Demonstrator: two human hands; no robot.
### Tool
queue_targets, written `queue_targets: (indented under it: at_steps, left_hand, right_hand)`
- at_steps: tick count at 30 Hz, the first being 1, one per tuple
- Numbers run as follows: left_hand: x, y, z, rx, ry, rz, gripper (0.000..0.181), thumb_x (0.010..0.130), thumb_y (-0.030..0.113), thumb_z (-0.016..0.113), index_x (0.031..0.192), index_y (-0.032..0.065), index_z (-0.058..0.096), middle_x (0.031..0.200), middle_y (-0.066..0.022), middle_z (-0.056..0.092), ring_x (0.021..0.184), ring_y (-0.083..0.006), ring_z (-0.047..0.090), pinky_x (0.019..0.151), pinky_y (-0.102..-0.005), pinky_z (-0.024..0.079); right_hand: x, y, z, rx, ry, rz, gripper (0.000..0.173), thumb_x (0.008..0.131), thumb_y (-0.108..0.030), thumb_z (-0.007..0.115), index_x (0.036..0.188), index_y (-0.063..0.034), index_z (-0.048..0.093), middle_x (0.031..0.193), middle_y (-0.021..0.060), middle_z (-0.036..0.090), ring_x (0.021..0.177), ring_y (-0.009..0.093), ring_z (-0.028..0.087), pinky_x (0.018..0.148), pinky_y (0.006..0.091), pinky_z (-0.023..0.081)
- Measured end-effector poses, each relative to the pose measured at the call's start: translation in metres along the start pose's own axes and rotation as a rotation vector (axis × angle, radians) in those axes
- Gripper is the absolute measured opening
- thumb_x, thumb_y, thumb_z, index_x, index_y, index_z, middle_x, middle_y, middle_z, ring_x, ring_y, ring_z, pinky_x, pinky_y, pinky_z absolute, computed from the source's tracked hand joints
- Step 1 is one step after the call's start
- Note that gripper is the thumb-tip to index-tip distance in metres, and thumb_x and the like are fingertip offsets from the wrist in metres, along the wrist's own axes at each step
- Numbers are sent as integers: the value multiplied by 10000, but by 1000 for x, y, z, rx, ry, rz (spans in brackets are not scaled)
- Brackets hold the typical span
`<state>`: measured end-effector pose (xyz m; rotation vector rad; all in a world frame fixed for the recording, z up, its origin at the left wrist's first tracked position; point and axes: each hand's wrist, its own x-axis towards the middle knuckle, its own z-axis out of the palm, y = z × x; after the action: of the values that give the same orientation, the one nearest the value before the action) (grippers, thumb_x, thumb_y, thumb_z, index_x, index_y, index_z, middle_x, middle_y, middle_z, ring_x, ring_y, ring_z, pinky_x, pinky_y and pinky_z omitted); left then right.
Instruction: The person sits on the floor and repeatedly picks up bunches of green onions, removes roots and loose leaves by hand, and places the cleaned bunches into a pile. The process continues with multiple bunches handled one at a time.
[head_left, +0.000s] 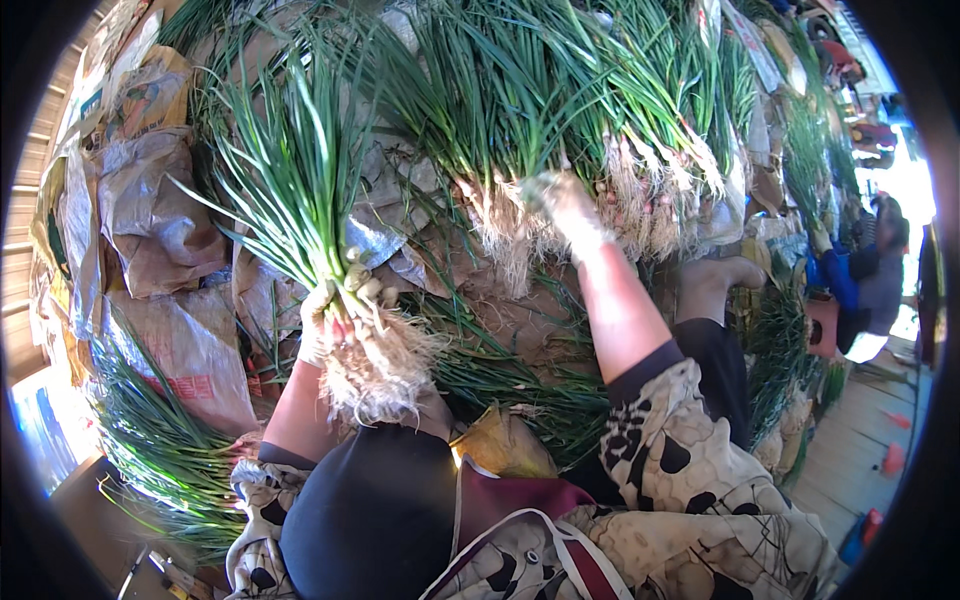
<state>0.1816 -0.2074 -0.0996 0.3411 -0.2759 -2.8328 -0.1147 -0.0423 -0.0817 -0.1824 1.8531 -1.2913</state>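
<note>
A bunch of green onions (322, 180) stands nearly upright in my left hand (318, 309), which wears a pale, soiled glove. The fingers wrap the lower stems, and the matted roots (375, 367) hang below toward my lap. My right hand (566, 206), gloved too and blurred by motion, reaches over the root end of a row of more green onions (487, 97). It is at their pale stems and roots; whether its fingers have closed on any is hard to tell. Small reddish bulbs show among the roots (637, 202) to its right.
Crumpled woven sacks (161, 210) lie at the left. Another onion heap (165, 450) rests at lower left, and loose green leaves (517, 375) cover ground before me. A bare foot (712, 281) is by my right forearm. People (874, 262) sit at far right near more onions.
</note>
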Motion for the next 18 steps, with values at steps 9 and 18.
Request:
queue_targets:
  at_steps: [9, 18]
  left_hand:
    - [10, -20, 11, 170, 279, -213, 407, 802, 183, 590, 1132, -20, 465, 942, -185, 601, 725, -321, 626, 498, -373, 540]
    - [23, -20, 17, -49, 37, -80, 483, 847, 297, 555, 1199, -10, 433, 1005, -93, 542, 1013, -293, 510, 884, -397, 417]
  right_hand:
    - [-59, 21, 136, -759, -20, -607, 164, 846, -226, 524, 859, -74, 582, 758, 121, 617, 694, 280, 607, 618, 383, 471]
    - [-18, 55, 102, -1869, -370, -484, 224, 845, -167, 458, 998, -76, 594, 856, 13, 612, 752, 163, 568, 700, 287, 431]
